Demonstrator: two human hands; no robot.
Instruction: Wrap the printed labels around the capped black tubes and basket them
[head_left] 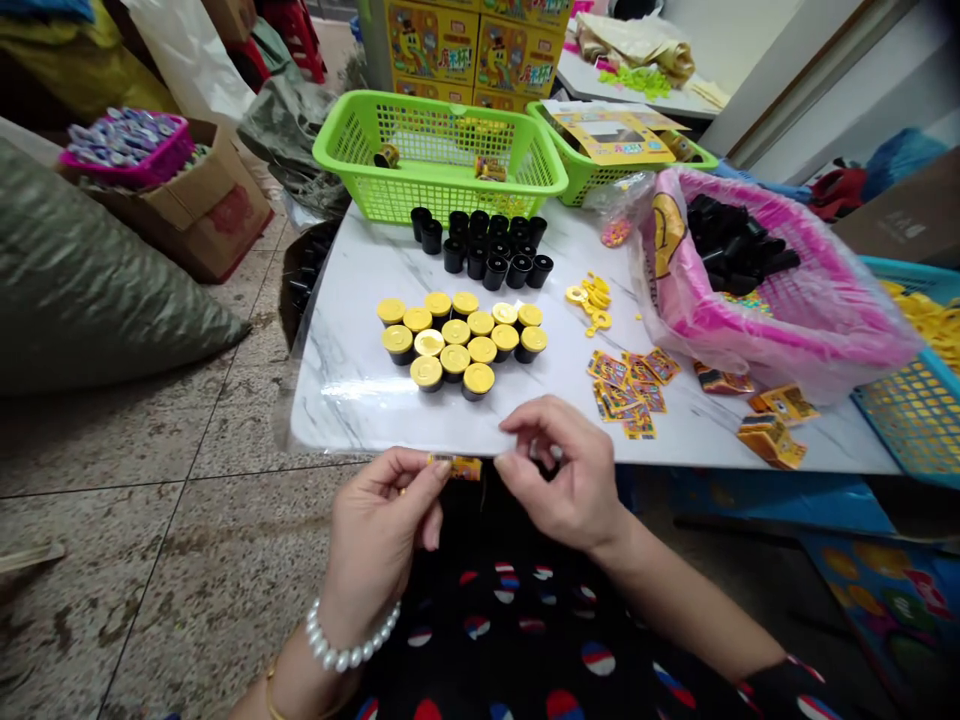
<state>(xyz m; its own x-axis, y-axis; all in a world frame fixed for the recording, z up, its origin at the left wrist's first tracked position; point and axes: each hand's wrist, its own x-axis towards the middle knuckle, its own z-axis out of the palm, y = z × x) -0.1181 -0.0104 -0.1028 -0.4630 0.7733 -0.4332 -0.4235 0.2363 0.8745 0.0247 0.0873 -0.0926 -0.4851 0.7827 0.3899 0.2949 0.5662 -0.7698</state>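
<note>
My left hand [386, 520] pinches a small orange-and-yellow printed paper slip [457, 466] just below the near edge of the marble table [352, 400]. Beside it my right hand [559, 475] has its fingers curled together at the slip's other end; what they hold is hidden. On the table ahead stand several black cups with yellow lids [461, 340] in a cluster. Behind them are several open black cups [487, 250]. Loose yellow rings [592, 300] and a pile of printed slips [630, 385] lie to the right.
A green basket [439, 150] and a second one [600, 165] stand at the table's far edge. A pink basket in a plastic bag [757, 290] holds black cups. A blue basket [915, 390] is at right. Cardboard boxes [195, 210] and a sack [90, 290] stand on the floor at left.
</note>
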